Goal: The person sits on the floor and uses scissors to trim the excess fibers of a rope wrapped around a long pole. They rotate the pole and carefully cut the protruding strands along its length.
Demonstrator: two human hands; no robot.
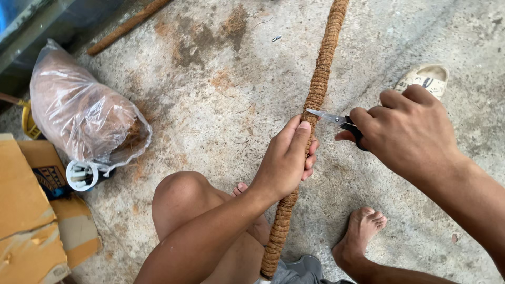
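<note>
Head view, looking down at a seated person on a concrete floor (221, 105). Nearest the camera were the person's bent knee (181, 197) and a bare foot (363, 229) planted flat on the floor.

A long coir-wrapped pole (315, 94), brown and ribbed with wound fibre, ran from between the legs at the lower edge up and away to the top edge of the view, tilted slightly to the right.

The left hand (286, 160) gripped the pole about midway along its visible length, fingers curled together around it and the thumb laid along its near side.

The right hand (407, 129) was closed on the black handles of a pair of small scissors (336, 120). The silver blades stood slightly apart, their tips touching the pole just above the left thumb.

Beyond the right hand a pale sandal (426, 78) lay on the floor.

To the left, well apart from the pole, a clear plastic bag of brown coir fibre (79, 110) rested against flattened cardboard boxes (31, 210), with a white spool (81, 175) just beside the bag's lower end.

Farthest away, near the top left, a second coir-wrapped stick (126, 26) lay slantwise on the concrete.
</note>
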